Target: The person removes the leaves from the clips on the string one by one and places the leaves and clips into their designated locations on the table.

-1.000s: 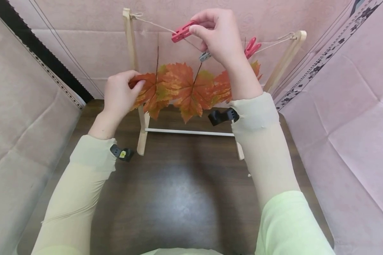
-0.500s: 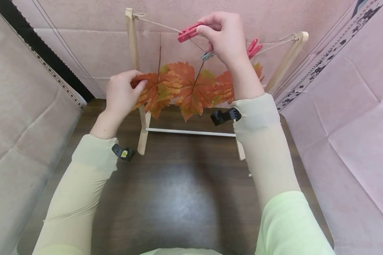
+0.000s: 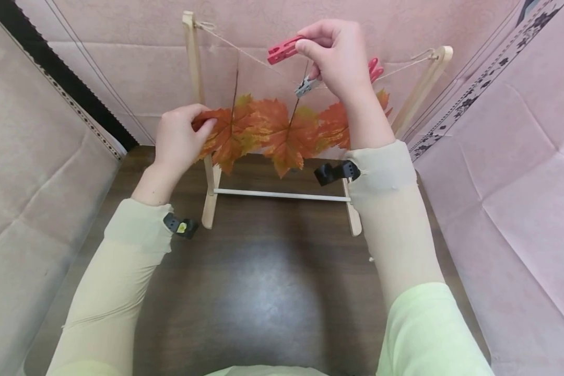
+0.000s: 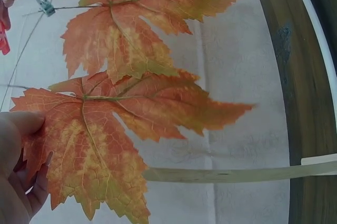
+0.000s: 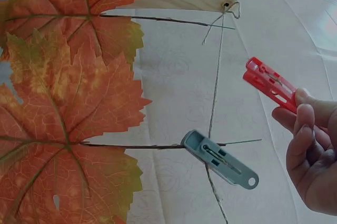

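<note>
My left hand [image 3: 176, 138] pinches the edge of the left orange maple leaf [image 4: 89, 139] between thumb and fingers. That leaf's thin stem stands up across the string [image 5: 217, 76], with no clothespin on it. My right hand [image 3: 340, 55] holds a red clothespin [image 5: 271, 84] by one end; it points left and is apart from the string in the right wrist view. A grey clothespin [image 5: 221, 159] clips the stem of the middle leaf [image 3: 286, 133] to the string, just below my right hand. A third leaf [image 3: 333, 125] is partly hidden behind my right forearm.
A wooden frame with a left post [image 3: 192, 57] and a right post [image 3: 423, 91] carries the string. A white rod [image 3: 282, 195] joins its feet on the dark wooden table [image 3: 263, 292]. Another red clothespin [image 3: 375, 69] sits on the string at right. Pale cloth walls [image 3: 512, 209] surround it.
The right hand has shifted right with the red clothespin, which has come away from the string. The string now runs straighter, and the grey clothespin has tilted. The left hand has barely moved.
</note>
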A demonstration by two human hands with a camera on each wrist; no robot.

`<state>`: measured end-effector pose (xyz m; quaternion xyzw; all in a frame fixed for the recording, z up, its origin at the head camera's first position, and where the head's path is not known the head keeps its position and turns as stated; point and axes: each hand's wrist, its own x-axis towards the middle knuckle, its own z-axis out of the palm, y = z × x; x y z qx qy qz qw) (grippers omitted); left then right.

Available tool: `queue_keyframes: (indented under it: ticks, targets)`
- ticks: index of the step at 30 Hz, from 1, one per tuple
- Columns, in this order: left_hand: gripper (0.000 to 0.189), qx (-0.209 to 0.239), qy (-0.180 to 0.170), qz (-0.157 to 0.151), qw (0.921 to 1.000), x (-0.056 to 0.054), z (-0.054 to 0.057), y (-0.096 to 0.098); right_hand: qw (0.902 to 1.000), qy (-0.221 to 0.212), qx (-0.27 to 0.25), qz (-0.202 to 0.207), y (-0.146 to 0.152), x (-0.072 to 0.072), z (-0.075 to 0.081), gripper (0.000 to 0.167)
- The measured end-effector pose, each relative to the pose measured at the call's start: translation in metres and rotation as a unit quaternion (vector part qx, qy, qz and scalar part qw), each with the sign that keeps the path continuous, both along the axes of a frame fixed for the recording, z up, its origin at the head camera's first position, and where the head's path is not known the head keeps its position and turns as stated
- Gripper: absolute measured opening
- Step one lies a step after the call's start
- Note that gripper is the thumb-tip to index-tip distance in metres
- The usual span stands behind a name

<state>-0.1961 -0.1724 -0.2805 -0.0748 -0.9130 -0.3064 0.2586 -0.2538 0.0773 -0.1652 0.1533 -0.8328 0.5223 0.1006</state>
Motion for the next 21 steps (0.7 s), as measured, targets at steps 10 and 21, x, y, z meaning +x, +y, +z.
queue_keyframes:
  ticks: [10,21]
  targets:
    - [0.019,-0.028,0.016,0.011,0.9994,0.022,-0.004,-0.023,0.9986,-0.024,-0.047,-0.002,0.015,0.004,-0.01,0.024]
    - [0.013,-0.08,-0.006,-0.019,0.9966,0.044,-0.016,-0.04,0.9941,-0.027,-0.104,0.01,0.035,0.015,-0.032,0.016]
